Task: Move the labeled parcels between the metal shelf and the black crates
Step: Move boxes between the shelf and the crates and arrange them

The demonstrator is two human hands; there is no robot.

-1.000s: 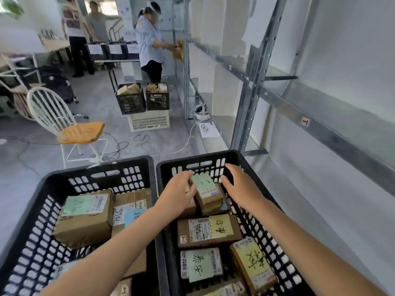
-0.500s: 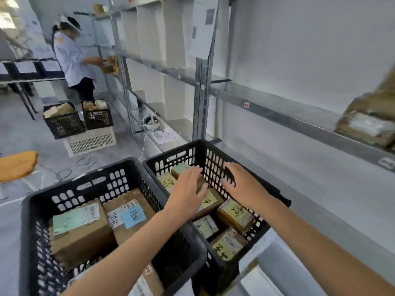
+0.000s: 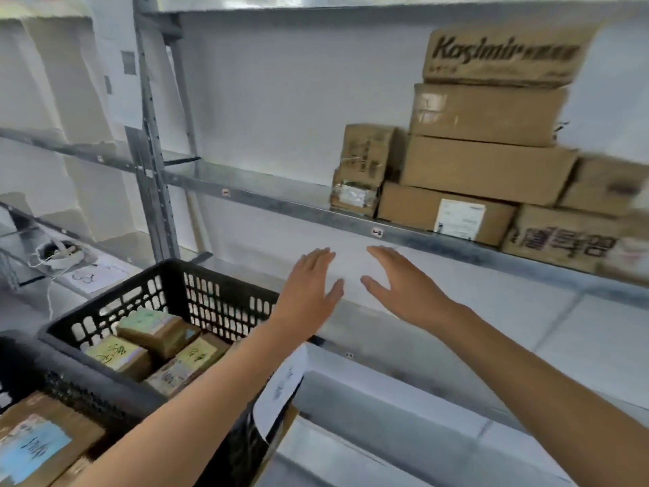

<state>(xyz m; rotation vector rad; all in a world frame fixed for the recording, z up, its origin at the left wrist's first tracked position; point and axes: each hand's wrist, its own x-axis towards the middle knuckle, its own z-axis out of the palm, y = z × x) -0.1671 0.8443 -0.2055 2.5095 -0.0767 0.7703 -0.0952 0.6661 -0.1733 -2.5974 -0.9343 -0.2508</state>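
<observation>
My left hand [image 3: 309, 286] and my right hand [image 3: 400, 286] are raised side by side with straight fingers, palms facing each other, holding nothing. They hover just below the front rail of the metal shelf [image 3: 281, 202]. A stack of cardboard parcels [image 3: 484, 166] stands on that shelf at the right. Below my left forearm a black crate [image 3: 196, 293] holds several small labeled parcels [image 3: 158, 332]. A second black crate [image 3: 70, 391] at the lower left holds a parcel with a blue label [image 3: 35, 451].
A grey upright post [image 3: 151, 170] divides the shelf bays at the left. A white cable coil [image 3: 58, 256] and a paper sheet [image 3: 91, 277] lie on the lower shelf at the left. A white paper tag [image 3: 281, 388] hangs at the crate's right corner.
Both hands have left the small parcels in the right crate and risen toward the shelf, holding nothing. My view has swung right and up, so the stacked parcels now show.
</observation>
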